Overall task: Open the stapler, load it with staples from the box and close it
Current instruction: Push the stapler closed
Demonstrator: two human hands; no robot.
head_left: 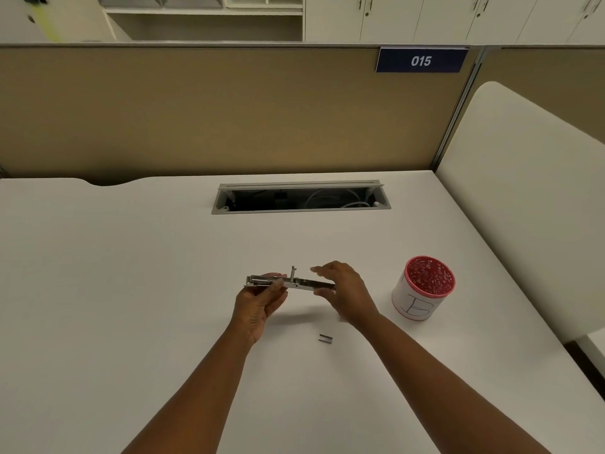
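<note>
Single head-worn wide-angle view, looking forward and down over bench (131, 273), hands close below, partition (229, 109) filling background.

One stapler (289, 283), one cup (422, 290), one staple strip (325, 338)

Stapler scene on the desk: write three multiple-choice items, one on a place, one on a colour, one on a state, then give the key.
1. Where does the staple strip lie?
A. in the cup
B. on the table, nearer the person than the hands
C. in the cable slot

2. What colour is the cup inside?
A. red
B. blue
C. green

3. How is the stapler?
A. closed on the table
B. held open, off the table
C. in the cup

Key: B, the strip lies loose below the hands; A, its patterned lining is red; B, left hand and right hand hold it spread out.
</note>
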